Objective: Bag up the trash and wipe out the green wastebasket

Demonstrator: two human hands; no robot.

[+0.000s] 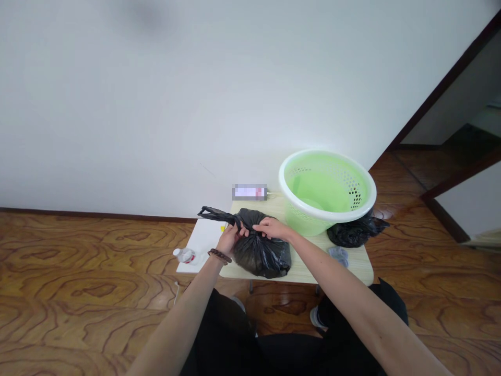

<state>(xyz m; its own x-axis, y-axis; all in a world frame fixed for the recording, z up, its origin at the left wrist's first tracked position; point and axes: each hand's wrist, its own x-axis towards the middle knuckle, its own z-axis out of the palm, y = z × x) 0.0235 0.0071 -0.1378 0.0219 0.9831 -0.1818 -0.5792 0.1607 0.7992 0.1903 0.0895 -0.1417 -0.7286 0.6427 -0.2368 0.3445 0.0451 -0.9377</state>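
Note:
A full black plastic bag [262,256] rests on the small pale table [305,263], its top gathered and twisted. My left hand [231,237] is closed round the gathered neck, and a loop of the bag's top sticks out beyond it to the left. On the other side of the neck, my right hand [272,228] pinches the plastic with thumb and fingers. Both hands are close together over the bag. What lies inside the bag is hidden.
A green laundry basket [309,225] with a white rim stands at the table's right. Beside it are a second black bag [348,235] and a small greyish clear item [338,256]. Left, a bottle [183,255] lies on a white surface [203,237]. The wall [176,130] rises behind.

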